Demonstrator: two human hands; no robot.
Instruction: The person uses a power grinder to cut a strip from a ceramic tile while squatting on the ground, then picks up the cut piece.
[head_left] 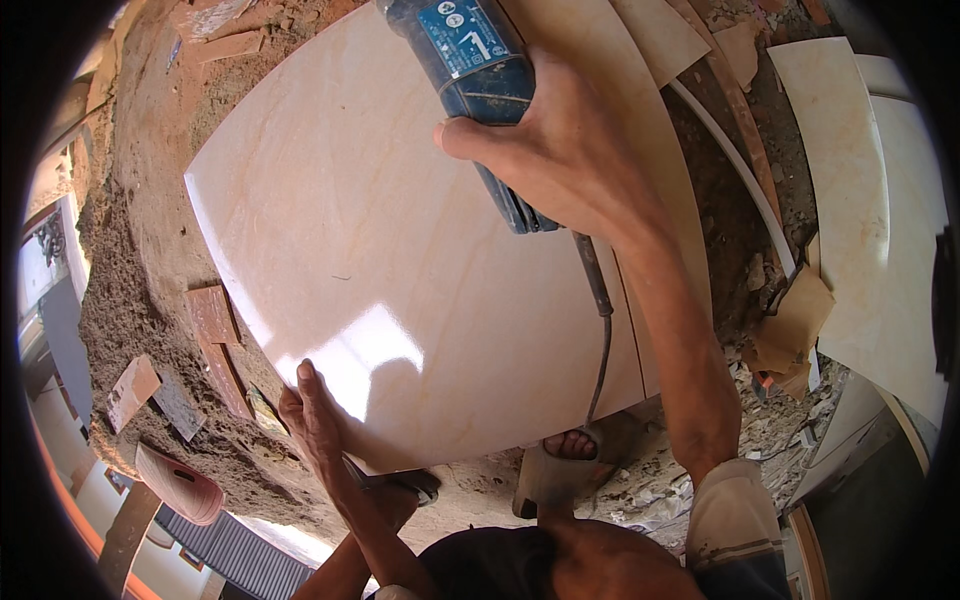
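Note:
A large glossy cream floor tile (pixel 330 210) lies in front of me. My right hand (pixel 575 150) is wrapped round the body of a blue power tool, which looks like an angle grinder (pixel 485 85), above the tile's far right part. The tool's front end is cut off by the top of the view. Its black cord (pixel 600 330) trails back toward me over the tile. A thin dark straight line runs lengthwise near the tile's right side. My left hand (pixel 318 415) grips the near left edge of the tile, thumb on top, the other fingers mostly hidden.
Sandy rubble ground (pixel 140 250) surrounds the tile. Brown tile pieces (pixel 212 320) lie by its left edge. To the right are a curved white strip (pixel 745 170), torn cardboard (pixel 795 320) and more cream tiles (pixel 840 150). My sandalled foot (pixel 570 447) stands close to the near edge.

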